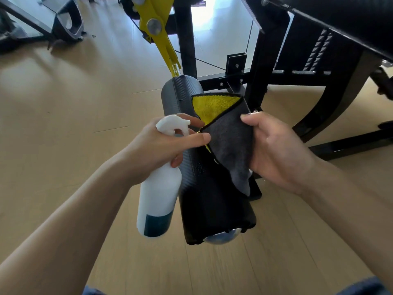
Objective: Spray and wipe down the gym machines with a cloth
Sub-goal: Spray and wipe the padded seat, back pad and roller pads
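No readable text, brand, number or sign is showing anywhere. The spray bottle [158, 201] is carrying a dark teal label [158, 224] near its base, but no writing on it can be made out.

left hand [158, 145] gripping, right hand [278, 152] pinching

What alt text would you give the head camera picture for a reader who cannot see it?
A person's right hand holds a grey and yellow cloth against a black roller pad on a gym machine, while the left hand grips a white spray bottle beside it. A yellow arm carries the pad above a wooden floor.
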`<action>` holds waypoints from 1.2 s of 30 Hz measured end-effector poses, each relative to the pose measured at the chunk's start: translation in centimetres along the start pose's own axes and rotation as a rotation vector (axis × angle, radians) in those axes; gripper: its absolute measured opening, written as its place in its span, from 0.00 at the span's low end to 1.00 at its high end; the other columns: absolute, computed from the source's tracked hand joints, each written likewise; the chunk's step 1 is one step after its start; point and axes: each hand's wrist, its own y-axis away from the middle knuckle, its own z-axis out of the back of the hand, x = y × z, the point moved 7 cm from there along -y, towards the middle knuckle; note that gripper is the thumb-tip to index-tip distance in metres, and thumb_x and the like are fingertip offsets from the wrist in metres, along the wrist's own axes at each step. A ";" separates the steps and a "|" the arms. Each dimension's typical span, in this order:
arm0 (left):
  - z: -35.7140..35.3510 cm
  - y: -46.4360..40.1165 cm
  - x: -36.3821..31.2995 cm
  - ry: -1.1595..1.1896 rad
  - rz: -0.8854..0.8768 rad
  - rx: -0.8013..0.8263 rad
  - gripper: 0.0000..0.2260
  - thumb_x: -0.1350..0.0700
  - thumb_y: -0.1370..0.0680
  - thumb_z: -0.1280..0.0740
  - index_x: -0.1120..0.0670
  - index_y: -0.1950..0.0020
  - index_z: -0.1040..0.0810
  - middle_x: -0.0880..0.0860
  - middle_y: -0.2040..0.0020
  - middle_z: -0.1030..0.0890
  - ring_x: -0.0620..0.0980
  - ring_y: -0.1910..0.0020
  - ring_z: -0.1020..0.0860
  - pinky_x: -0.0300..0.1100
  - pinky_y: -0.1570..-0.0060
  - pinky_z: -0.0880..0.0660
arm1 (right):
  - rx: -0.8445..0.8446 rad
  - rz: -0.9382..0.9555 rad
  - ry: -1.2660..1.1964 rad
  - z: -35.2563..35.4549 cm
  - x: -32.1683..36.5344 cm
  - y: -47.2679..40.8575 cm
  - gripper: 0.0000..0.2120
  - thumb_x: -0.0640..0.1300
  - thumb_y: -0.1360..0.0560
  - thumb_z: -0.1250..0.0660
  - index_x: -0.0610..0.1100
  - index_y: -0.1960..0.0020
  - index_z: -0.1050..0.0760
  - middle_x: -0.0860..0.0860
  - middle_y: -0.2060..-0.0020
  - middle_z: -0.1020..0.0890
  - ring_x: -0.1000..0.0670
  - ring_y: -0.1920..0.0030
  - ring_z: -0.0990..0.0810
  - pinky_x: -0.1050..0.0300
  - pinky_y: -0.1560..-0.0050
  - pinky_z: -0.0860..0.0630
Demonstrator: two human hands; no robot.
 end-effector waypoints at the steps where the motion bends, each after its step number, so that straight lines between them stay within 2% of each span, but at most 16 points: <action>1: -0.2 0.0 0.1 -0.001 0.001 0.003 0.09 0.48 0.25 0.23 0.47 0.47 0.16 0.52 0.64 0.20 0.48 0.72 0.27 0.43 0.66 0.26 | -0.001 -0.002 0.020 -0.3 -0.2 0.0 0.21 0.49 0.19 0.44 0.39 0.32 0.27 0.42 0.39 0.18 0.45 0.36 0.20 0.45 0.29 0.30; 5: -0.2 -0.2 0.6 -0.023 0.032 0.016 0.08 0.51 0.26 0.23 0.54 0.57 0.18 0.57 0.68 0.24 0.53 0.71 0.28 0.47 0.63 0.27 | 0.061 -0.021 0.060 -0.9 -1.0 -0.1 0.25 0.51 0.23 0.38 0.44 0.28 0.28 0.43 0.35 0.20 0.44 0.33 0.23 0.43 0.29 0.29; 9: 0.3 0.1 0.3 0.010 0.011 0.087 0.08 0.52 0.25 0.23 0.52 0.58 0.20 0.54 0.74 0.27 0.54 0.69 0.28 0.50 0.59 0.26 | 0.114 0.024 0.036 -0.5 0.0 -0.4 0.23 0.45 0.17 0.50 0.56 0.25 0.33 0.49 0.32 0.22 0.46 0.32 0.23 0.42 0.32 0.26; 11: 0.4 0.4 -0.3 0.097 -0.017 0.151 0.06 0.53 0.27 0.25 0.52 0.59 0.20 0.54 0.76 0.29 0.53 0.71 0.30 0.49 0.60 0.28 | 0.090 0.051 0.163 0.0 0.8 -0.6 0.29 0.37 0.20 0.49 0.63 0.26 0.33 0.51 0.31 0.25 0.46 0.31 0.24 0.42 0.33 0.25; 13: 0.5 0.7 -1.0 0.172 -0.039 0.242 0.05 0.55 0.27 0.26 0.53 0.59 0.21 0.52 0.78 0.30 0.50 0.74 0.32 0.45 0.62 0.28 | 0.099 0.078 0.403 0.1 1.3 -0.7 0.36 0.32 0.25 0.46 0.66 0.28 0.31 0.54 0.28 0.28 0.50 0.28 0.29 0.44 0.29 0.30; 15: 0.4 1.3 -1.6 0.224 -0.052 0.378 0.06 0.56 0.28 0.25 0.54 0.60 0.21 0.52 0.79 0.30 0.48 0.77 0.32 0.42 0.66 0.28 | 0.198 0.050 0.501 -0.6 1.3 -0.4 0.34 0.32 0.26 0.45 0.64 0.30 0.28 0.58 0.29 0.27 0.52 0.30 0.27 0.45 0.31 0.27; 17: 0.2 2.0 -2.0 0.274 -0.045 0.500 0.05 0.56 0.29 0.27 0.53 0.62 0.22 0.51 0.80 0.30 0.46 0.79 0.33 0.40 0.68 0.28 | 0.380 -0.074 0.406 -2.0 0.5 0.6 0.30 0.37 0.27 0.44 0.59 0.29 0.28 0.56 0.31 0.24 0.47 0.34 0.23 0.45 0.37 0.22; 19: 0.1 2.4 -2.1 0.316 -0.026 0.574 0.04 0.57 0.29 0.28 0.53 0.63 0.22 0.50 0.80 0.30 0.44 0.81 0.32 0.39 0.70 0.28 | 0.530 -0.201 0.295 -3.2 -0.5 1.6 0.28 0.42 0.27 0.45 0.52 0.27 0.29 0.50 0.32 0.22 0.43 0.35 0.22 0.45 0.37 0.22; 22: 0.6 2.5 -1.9 0.348 -0.008 0.611 0.05 0.58 0.30 0.27 0.53 0.62 0.22 0.50 0.80 0.29 0.43 0.81 0.32 0.39 0.70 0.27 | 0.540 -0.317 0.359 -2.7 -1.7 1.6 0.24 0.43 0.28 0.43 0.42 0.33 0.26 0.44 0.44 0.20 0.42 0.47 0.21 0.50 0.48 0.22; 25: 2.2 2.1 -0.7 0.351 0.021 0.540 0.14 0.54 0.36 0.18 0.54 0.60 0.22 0.48 0.79 0.26 0.42 0.80 0.28 0.42 0.67 0.27 | 0.488 -0.312 0.537 -1.5 -1.6 1.5 0.20 0.41 0.30 0.37 0.45 0.38 0.23 0.44 0.54 0.20 0.41 0.57 0.21 0.51 0.61 0.20; 27: 3.6 1.6 0.5 0.321 0.056 0.417 0.24 0.47 0.44 0.14 0.55 0.59 0.22 0.46 0.77 0.23 0.42 0.79 0.26 0.44 0.63 0.31 | 0.539 -0.328 0.462 -2.0 -1.5 2.2 0.25 0.40 0.26 0.37 0.54 0.31 0.26 0.41 0.56 0.21 0.42 0.65 0.19 0.52 0.65 0.19; 29: 3.4 1.9 0.8 0.288 0.049 0.445 0.24 0.44 0.46 0.14 0.53 0.61 0.18 0.45 0.76 0.23 0.42 0.79 0.25 0.43 0.62 0.33 | 0.614 -0.354 0.366 -3.5 -2.0 3.0 0.28 0.37 0.22 0.40 0.59 0.26 0.32 0.40 0.62 0.23 0.45 0.72 0.19 0.55 0.69 0.20; 31: 2.2 2.5 -0.1 0.267 0.038 0.493 0.18 0.45 0.49 0.14 0.47 0.66 0.16 0.45 0.78 0.23 0.41 0.80 0.26 0.41 0.67 0.29 | 0.658 -0.350 0.431 -4.6 -3.0 3.2 0.25 0.33 0.19 0.42 0.52 0.26 0.31 0.42 0.66 0.23 0.47 0.75 0.21 0.59 0.72 0.22; 32: 1.8 2.8 -0.6 0.267 0.039 0.484 0.15 0.50 0.51 0.15 0.46 0.69 0.16 0.45 0.79 0.24 0.41 0.81 0.27 0.39 0.71 0.28 | 0.664 -0.319 0.507 -4.9 -3.3 3.0 0.22 0.32 0.19 0.41 0.48 0.29 0.29 0.41 0.67 0.23 0.47 0.76 0.23 0.60 0.74 0.24; 34: 2.1 2.6 -0.4 0.289 0.061 0.433 0.09 0.54 0.46 0.20 0.49 0.72 0.18 0.47 0.80 0.26 0.42 0.83 0.29 0.36 0.75 0.29 | 0.649 -0.237 0.663 -5.0 -3.2 2.9 0.15 0.32 0.21 0.37 0.42 0.36 0.24 0.38 0.66 0.23 0.43 0.74 0.26 0.61 0.74 0.27; 36: 3.1 2.1 0.9 0.299 0.107 0.409 0.20 0.51 0.46 0.14 0.56 0.65 0.20 0.51 0.80 0.29 0.45 0.82 0.33 0.40 0.73 0.29 | 0.587 -0.139 0.816 -4.4 -1.9 2.7 0.07 0.34 0.23 0.32 0.41 0.45 0.21 0.39 0.64 0.23 0.40 0.67 0.27 0.58 0.69 0.27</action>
